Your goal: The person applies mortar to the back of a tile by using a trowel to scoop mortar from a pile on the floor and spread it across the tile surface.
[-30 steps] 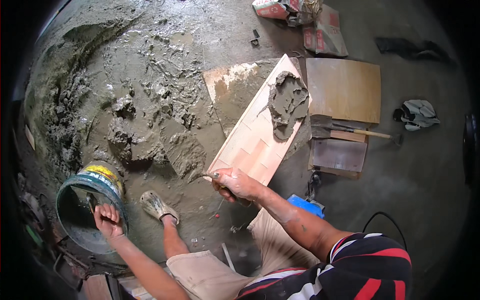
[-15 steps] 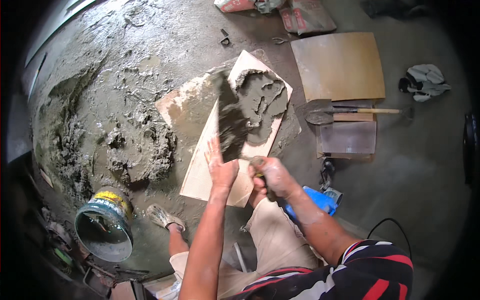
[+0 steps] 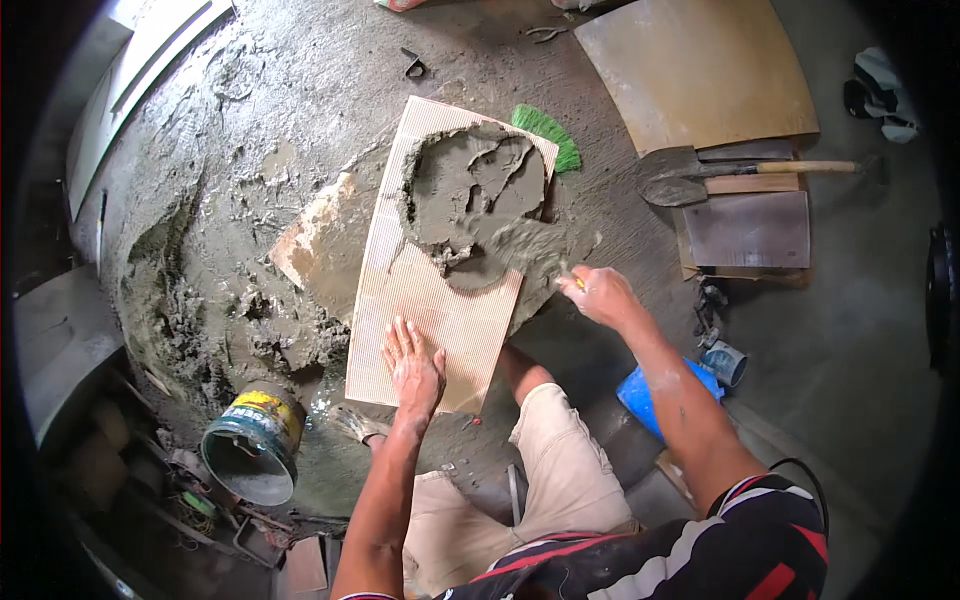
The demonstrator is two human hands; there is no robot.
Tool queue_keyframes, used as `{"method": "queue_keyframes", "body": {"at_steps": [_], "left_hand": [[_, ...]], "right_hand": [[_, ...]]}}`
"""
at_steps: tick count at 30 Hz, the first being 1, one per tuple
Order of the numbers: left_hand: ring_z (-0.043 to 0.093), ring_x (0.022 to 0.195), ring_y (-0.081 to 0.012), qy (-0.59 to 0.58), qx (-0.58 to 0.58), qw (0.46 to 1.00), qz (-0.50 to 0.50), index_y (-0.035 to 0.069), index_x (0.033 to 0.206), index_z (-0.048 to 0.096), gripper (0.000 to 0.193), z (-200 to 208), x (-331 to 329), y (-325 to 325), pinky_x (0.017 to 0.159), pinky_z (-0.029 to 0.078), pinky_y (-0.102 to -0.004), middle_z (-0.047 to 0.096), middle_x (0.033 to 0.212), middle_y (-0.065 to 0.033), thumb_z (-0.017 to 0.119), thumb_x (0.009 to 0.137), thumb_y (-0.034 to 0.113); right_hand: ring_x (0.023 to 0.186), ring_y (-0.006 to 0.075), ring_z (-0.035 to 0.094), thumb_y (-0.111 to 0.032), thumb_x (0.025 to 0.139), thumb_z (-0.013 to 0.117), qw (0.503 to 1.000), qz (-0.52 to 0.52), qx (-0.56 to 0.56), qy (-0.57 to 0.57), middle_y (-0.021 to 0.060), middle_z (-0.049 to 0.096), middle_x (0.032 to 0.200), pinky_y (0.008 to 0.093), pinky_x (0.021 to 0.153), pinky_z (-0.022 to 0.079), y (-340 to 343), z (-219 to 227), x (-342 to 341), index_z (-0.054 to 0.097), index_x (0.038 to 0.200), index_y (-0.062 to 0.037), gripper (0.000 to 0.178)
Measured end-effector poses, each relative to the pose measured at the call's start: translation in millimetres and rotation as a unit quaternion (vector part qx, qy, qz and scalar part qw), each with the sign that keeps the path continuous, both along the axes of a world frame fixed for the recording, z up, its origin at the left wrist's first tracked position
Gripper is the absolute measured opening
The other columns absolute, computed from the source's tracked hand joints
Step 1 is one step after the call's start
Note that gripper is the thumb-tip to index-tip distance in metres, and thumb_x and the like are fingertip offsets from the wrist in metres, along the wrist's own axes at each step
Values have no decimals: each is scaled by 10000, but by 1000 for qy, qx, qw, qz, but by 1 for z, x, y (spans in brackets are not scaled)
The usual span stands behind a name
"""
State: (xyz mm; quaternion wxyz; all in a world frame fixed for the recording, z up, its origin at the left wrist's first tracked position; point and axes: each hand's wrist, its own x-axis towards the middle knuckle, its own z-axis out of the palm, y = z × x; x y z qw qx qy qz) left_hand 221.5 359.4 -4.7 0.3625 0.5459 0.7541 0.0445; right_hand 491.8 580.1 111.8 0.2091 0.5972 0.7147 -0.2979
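Note:
A long ribbed tile (image 3: 430,300) lies back-side up on the mortar-covered floor in front of me. A heap of wet grey mortar (image 3: 475,190) covers its far half. My left hand (image 3: 412,365) rests flat, fingers spread, on the tile's near end. My right hand (image 3: 600,293) grips the handle of a trowel whose mortar-smeared blade (image 3: 525,255) lies across the tile's right edge, in the mortar.
A bucket (image 3: 255,445) stands at the lower left beside lumps of wet mortar (image 3: 200,310). A shovel (image 3: 700,175) lies on stacked tiles (image 3: 745,225) at the right, with a large tile (image 3: 695,65) behind. A green brush (image 3: 548,135) peeks from behind the ribbed tile. A blue stool (image 3: 650,400) is under me.
My left hand left the bucket and came to press on the tile. My right hand swung the trowel to the tile's right side, and the mortar heap has been spread wider.

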Motion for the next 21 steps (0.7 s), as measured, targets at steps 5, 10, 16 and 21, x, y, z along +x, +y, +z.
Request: {"method": "queue_keyframes", "body": {"at_steps": [5,10,16,21], "left_hand": [[118,1511,-467,20,-4,1000,-17,-68,1537,239,769,13,1,17,1217,119,-566,154,1633,-267,585,967,314],[145,1499,-479,15,13,999,31,-68,1533,245,746,32,11,22,1206,151,-570,197,1614,-282,577,980,306],[214,1474,-488,31,-42,992,111,-51,1512,310,688,37,-11,-87,1182,210,-593,266,1590,-271,567,979,300],[324,1429,-464,15,-9,989,149,-19,1466,413,613,55,-41,-150,1157,284,-566,404,1518,-251,609,961,268]], "right_hand": [[883,431,685,-486,965,560,991,132,3,-6,242,701,874,516,788,536,17,-15,-12,670,986,-32,468],[894,423,688,-490,968,556,987,141,60,-50,235,706,898,514,796,540,64,-26,-11,669,993,-34,471],[876,429,683,-488,971,558,988,124,95,-15,232,704,886,525,764,537,47,-12,-44,654,984,-43,455],[838,469,665,-436,985,561,992,65,109,-12,265,678,839,523,710,516,30,0,-62,633,950,-20,423]]}}
